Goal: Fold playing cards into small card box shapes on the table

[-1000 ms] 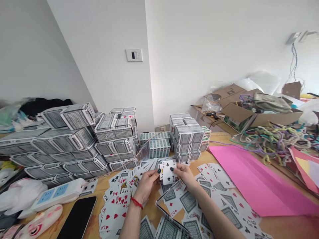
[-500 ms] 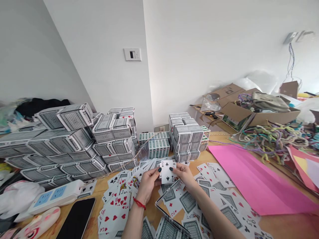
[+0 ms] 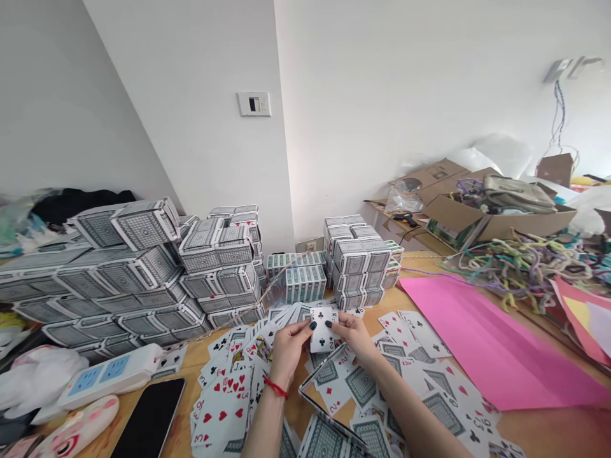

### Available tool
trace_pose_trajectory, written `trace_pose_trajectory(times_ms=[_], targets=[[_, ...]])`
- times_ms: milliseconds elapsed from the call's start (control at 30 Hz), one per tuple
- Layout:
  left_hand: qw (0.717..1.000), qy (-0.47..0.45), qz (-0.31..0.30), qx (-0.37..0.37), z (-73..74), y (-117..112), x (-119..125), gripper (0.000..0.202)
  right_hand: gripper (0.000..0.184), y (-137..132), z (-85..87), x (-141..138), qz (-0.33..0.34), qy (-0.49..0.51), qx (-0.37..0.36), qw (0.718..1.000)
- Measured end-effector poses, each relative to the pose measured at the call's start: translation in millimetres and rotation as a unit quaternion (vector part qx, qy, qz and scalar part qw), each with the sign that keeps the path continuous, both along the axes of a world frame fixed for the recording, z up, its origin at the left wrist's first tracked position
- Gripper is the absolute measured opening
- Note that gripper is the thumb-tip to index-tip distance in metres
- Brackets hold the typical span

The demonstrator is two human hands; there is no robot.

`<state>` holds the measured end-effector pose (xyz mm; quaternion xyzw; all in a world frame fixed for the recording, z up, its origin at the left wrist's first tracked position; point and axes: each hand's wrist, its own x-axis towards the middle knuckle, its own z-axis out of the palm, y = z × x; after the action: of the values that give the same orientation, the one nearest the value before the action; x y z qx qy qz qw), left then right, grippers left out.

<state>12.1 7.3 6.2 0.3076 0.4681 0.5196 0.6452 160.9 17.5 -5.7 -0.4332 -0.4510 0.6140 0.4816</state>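
Note:
Between my hands a two of clubs playing card (image 3: pixel 323 333) is held upright, with a corner marked K showing at its right edge. My left hand (image 3: pixel 292 346) pinches the left side, its thumb on the card's face. On the right side, the thumb of my right hand (image 3: pixel 352 334) presses the face, and the fingers behind are hidden. Just below the hands stands an open frame of folded cards (image 3: pixel 317 407), with loose cards inside it. Face-up cards (image 3: pixel 222 413) lie spread by my left wrist, and mixed cards (image 3: pixel 442 413) lie past my right forearm.
Stacked blocks of folded cards (image 3: pixel 143 273) rise on the left, with another stack (image 3: pixel 360 261) at the back. Green card boxes (image 3: pixel 305 283) sit between them. A power strip (image 3: pixel 112 375), a phone (image 3: pixel 150 420), pink paper (image 3: pixel 491 343) and tangled cords (image 3: pixel 525 264) flank the cards.
My left hand has shifted slightly to the right along with the front card, which covers more of the card behind. The right hand has barely moved.

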Motion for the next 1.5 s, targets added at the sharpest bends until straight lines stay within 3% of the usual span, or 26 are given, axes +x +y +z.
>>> trace_pose_trajectory(times_ms=[567,800,967,1167,1500], targets=[[1.0,0.024,0.018,-0.006,-1.8,0,1,0.019,0.036,0,2.5,1,-0.005,-0.023,0.006,1.0],[0.997,0.068,0.035,0.03,-10.2,1,2,0.019,0.034,-1,2.6,0,0.026,0.029,-0.007,0.999],[0.972,0.195,0.049,0.118,-13.3,-1,1,0.019,0.033,-1,1.2,-2,0.01,0.042,-0.008,0.999],[0.937,0.295,0.077,0.168,-1.2,-8,6,0.026,0.029,-2,5.8,-5,0.006,0.044,0.001,0.999],[0.914,0.337,0.047,0.222,3.9,-10,1,0.028,0.03,-4,3.5,-9,0.037,0.042,0.013,0.998]])
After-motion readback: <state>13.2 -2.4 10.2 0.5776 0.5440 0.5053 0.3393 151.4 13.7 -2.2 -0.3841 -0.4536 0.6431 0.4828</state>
